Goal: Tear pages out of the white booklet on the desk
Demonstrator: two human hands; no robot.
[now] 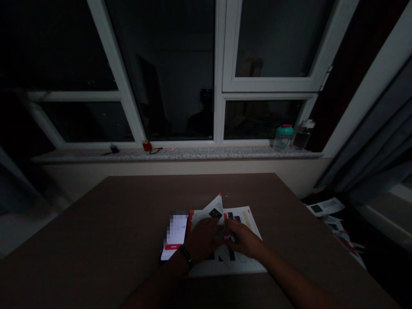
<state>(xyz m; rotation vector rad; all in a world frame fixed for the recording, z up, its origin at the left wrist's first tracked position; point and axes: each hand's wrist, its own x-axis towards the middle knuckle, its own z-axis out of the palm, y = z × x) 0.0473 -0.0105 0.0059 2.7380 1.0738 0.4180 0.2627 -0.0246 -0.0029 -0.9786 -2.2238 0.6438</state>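
A printed paper sheet (244, 219) lies on the brown table (128, 214), with one corner folded up into a peak (216, 205). My left hand (203, 239), with a dark band on its wrist, presses on the folded part with its fingers curled. My right hand (243, 238) rests on the sheet right beside it, fingers pinched on the paper's fold. A lit phone (175, 238) lies flat just left of my left hand.
A stone windowsill (180, 153) runs behind the table under dark windows. On it stand a teal-lidded jar (283, 136), a clear bottle (303, 134) and a small red object (147, 146). Loose papers (328, 207) lie on the floor at right.
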